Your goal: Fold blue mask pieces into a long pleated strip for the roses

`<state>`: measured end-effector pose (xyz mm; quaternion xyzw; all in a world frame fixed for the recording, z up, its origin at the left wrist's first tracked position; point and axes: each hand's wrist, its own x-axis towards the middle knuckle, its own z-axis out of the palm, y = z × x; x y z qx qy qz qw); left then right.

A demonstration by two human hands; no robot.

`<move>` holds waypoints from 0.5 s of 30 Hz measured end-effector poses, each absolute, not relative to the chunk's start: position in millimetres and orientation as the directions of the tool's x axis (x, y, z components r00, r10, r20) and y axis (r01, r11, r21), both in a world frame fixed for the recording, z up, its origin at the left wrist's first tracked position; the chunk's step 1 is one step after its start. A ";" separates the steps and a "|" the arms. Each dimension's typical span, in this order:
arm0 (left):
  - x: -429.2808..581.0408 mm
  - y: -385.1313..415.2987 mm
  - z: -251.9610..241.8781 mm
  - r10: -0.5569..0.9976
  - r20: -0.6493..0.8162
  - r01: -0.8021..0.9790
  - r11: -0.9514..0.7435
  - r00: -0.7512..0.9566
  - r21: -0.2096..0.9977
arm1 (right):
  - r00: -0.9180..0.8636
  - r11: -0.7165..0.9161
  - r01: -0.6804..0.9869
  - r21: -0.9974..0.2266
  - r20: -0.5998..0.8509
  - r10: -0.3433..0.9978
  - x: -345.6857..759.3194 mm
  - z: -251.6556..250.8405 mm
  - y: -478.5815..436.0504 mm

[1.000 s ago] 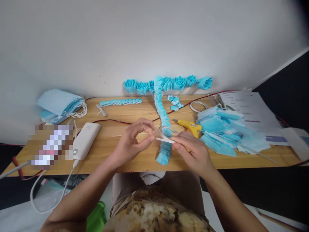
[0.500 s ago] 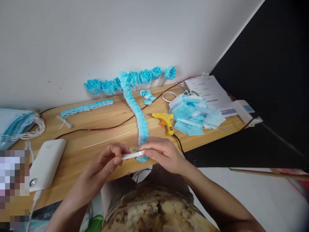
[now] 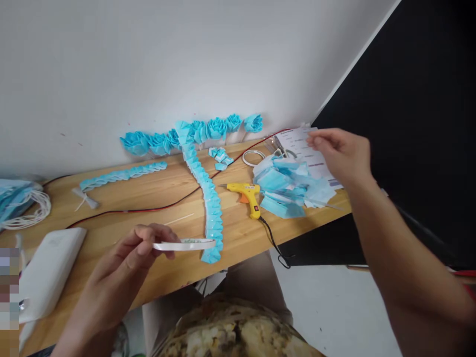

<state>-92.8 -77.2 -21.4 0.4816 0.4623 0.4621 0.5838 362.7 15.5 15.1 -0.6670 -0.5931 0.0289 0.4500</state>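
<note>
My left hand (image 3: 126, 263) pinches a flat white tape roll (image 3: 185, 244), seen edge-on, above the front edge of the wooden table (image 3: 156, 198). Just right of the roll lies the end of a long blue pleated strip (image 3: 211, 208), which runs back to a row of blue rosettes (image 3: 193, 131) against the wall. My right hand (image 3: 342, 153) is stretched out to the far right. Its fingers are pinched together over a printed sheet (image 3: 297, 141), and I cannot see what they grip. Below that hand lies a pile of blue mask pieces (image 3: 290, 186).
A yellow glue gun (image 3: 245, 191) lies mid-table, its black cord hanging off the front edge. A second tape ring (image 3: 253, 157), a shorter pleated strip (image 3: 122, 173), a red cable (image 3: 148, 208), a white power bank (image 3: 48, 272) and stacked masks (image 3: 18, 203) are also there.
My right hand let go of the tape roll and reached to the far right, over the printed sheet. My left hand still holds the roll. The view swung right.
</note>
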 end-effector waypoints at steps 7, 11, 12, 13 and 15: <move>-82.4 -72.1 -21.0 0.993 -0.109 -0.141 0.114 0.042 0.983 | 0.269 -0.205 0.926 -0.317 0.173 0.947 406.6 -14.3 107.3; -76.7 -68.6 -19.3 0.992 -0.126 -0.236 0.122 -0.004 0.964 | 0.265 -0.214 0.935 -0.282 0.154 0.952 410.1 -30.8 140.2; -75.7 -67.3 -19.5 0.991 -0.133 -0.256 0.123 -0.020 0.959 | 0.249 -0.195 0.938 -0.286 0.164 0.954 410.9 -32.9 146.1; -75.1 -65.8 -20.1 0.989 -0.141 -0.268 0.126 -0.036 0.955 | 0.223 -0.163 0.941 -0.295 0.183 0.957 411.5 -34.3 151.1; -74.7 -62.7 -22.4 0.987 -0.150 -0.275 0.130 -0.053 0.953 | 0.123 -0.029 0.942 -0.335 0.261 0.957 411.5 -36.7 158.6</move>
